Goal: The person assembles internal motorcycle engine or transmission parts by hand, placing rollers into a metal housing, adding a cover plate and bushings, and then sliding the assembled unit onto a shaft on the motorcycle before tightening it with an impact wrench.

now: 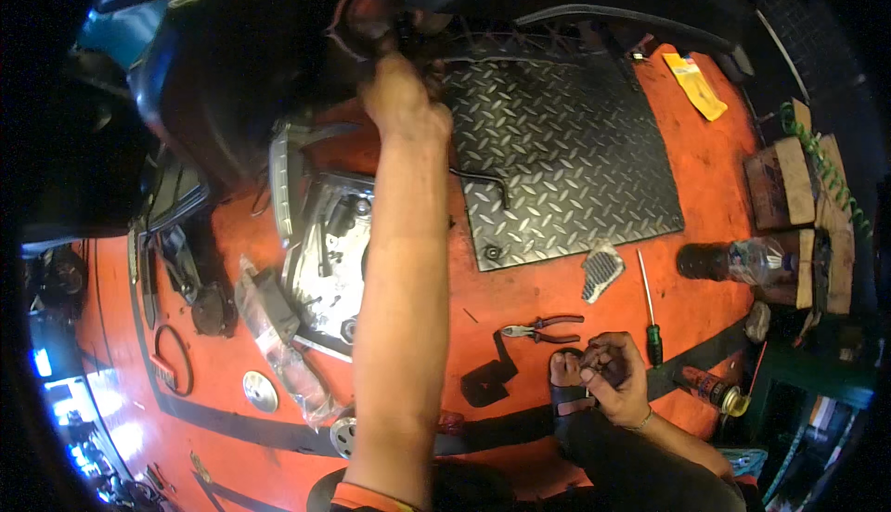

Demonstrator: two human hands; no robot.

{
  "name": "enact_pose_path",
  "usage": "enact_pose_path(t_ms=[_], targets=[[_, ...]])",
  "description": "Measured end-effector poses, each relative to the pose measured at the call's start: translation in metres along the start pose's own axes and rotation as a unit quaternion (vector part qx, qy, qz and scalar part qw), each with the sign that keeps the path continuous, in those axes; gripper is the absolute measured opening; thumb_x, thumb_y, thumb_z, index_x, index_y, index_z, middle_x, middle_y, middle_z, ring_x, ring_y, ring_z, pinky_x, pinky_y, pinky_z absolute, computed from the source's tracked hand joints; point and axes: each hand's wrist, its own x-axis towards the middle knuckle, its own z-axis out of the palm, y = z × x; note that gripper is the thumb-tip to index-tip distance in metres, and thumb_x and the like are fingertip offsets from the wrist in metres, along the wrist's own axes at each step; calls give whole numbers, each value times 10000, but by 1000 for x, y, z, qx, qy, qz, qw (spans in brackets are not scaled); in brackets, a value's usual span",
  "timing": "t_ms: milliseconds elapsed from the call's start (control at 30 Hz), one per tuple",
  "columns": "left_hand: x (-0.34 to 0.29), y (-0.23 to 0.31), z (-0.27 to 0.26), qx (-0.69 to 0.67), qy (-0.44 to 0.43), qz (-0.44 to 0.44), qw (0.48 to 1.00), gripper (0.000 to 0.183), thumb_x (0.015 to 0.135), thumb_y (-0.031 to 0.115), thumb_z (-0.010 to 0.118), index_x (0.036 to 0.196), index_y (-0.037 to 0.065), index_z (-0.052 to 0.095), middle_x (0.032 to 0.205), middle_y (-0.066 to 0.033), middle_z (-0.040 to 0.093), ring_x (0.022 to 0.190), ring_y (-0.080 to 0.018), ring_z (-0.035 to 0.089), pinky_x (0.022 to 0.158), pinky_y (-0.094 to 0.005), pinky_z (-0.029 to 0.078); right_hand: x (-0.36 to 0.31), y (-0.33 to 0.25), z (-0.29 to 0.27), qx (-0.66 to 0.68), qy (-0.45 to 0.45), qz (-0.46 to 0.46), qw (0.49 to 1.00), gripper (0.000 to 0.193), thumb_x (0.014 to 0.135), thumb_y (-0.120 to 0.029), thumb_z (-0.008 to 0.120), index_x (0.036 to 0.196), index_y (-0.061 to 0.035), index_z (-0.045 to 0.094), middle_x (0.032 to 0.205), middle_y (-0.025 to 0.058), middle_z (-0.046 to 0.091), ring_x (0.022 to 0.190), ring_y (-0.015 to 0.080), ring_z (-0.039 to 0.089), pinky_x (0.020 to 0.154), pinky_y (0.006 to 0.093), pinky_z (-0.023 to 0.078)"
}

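Observation:
My left arm stretches forward across the middle, and my left hand (405, 99) reaches up to a dark machine part at the top. Its fingers are in shadow and blurred, so their grip is hidden. A dark reddish piece (371, 12) shows just beyond them. Low on the right, my right hand (620, 384) is closed with curled fingers around something small and dark that I cannot make out. It is close above my sandalled foot (564, 371). Pliers with dark red handles (548, 329) lie just left of it, and a green-handled screwdriver (653, 337) lies to its right.
A black diamond-plate mat (575, 159) covers the orange floor, with a bent black rod (505, 193) on it. Left lie a metal tray of parts (316, 294) and a plastic bag (302, 377). Right are a bottle (752, 259), a can (710, 388) and wooden blocks (778, 182).

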Motion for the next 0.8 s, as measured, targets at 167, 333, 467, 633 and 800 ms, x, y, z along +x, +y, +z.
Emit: enact_pose_path(t_ms=[167,333,467,633,800], targets=[[-4,-5,8,114,33,150,982,195,928,194,637,1079,71,652,845,-37,695,767,-129,649,588,-264,480,-3,-1,-2,6,-14,0,1000,351,909,-49,647,1180,7,431,894,54,535,816,111,544,785,271,465],[-1,1,-2,393,36,299,869,252,910,179,653,1113,29,650,945,-125,720,852,-224,679,702,-339,516,-4,1,-3,23,-15,7,1000,363,907,-53,652,1192,3,433,901,45,532,830,107,539,793,266,456],[0,-4,-8,516,44,475,712,313,878,149,681,1141,-12,627,1000,-189,709,913,-321,680,811,-393,504,-6,2,-2,9,-24,7,1000,371,898,-63,660,1185,9,436,884,47,534,816,113,544,764,267,454],[1,-10,-12,483,-14,518,706,429,839,85,668,1249,56,546,1064,-168,660,969,-373,643,853,-444,493,-6,7,-3,-31,-24,-11,999,370,897,-60,660,1182,8,435,890,60,543,796,112,547,739,255,460],[-1,-10,-22,603,62,477,636,423,860,211,674,1246,85,553,1237,-186,573,1059,-422,581,847,-527,487,-4,9,1,2,-34,-6,999,333,900,-23,630,1173,13,442,967,95,613,846,142,620,780,279,503]])
